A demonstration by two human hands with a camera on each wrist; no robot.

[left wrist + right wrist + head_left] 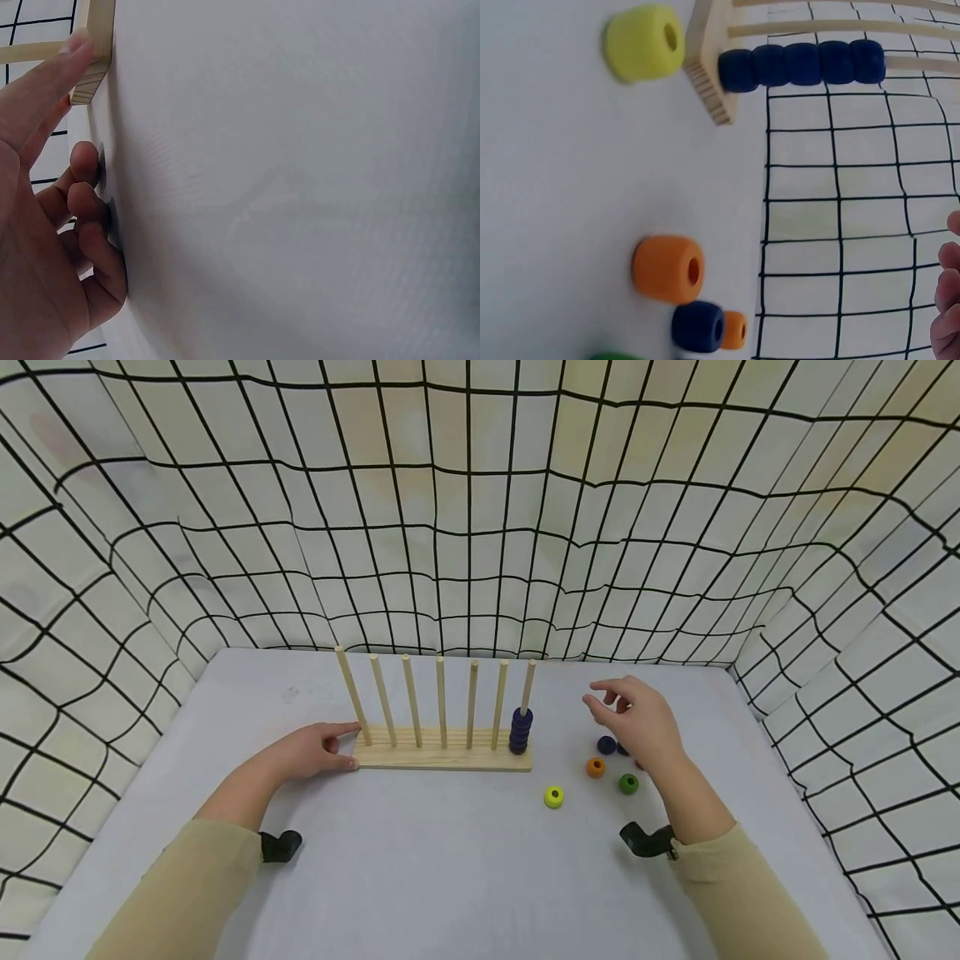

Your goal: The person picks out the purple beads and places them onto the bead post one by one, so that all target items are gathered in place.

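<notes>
A wooden peg rack (442, 760) with several upright pegs stands on the table. Dark blue beads (521, 732) are stacked on its rightmost peg, also visible in the right wrist view. My left hand (307, 752) pinches the left end of the rack's base, thumb in front and index finger behind. In the air right of the rack, my right hand (637, 718) has its fingers loosely bent, thumb and index apart, with nothing seen between them. Loose beads lie beneath and near it: a blue bead (606, 745), an orange bead (596, 767) and a green bead (627, 784); others are partly hidden.
Nearer the rack's right corner lies a yellow bead (553, 797). A second orange bead (735, 330) shows behind a blue one in the right wrist view. White walls with black netting (450, 560) enclose the white table (450, 868) at the back and sides.
</notes>
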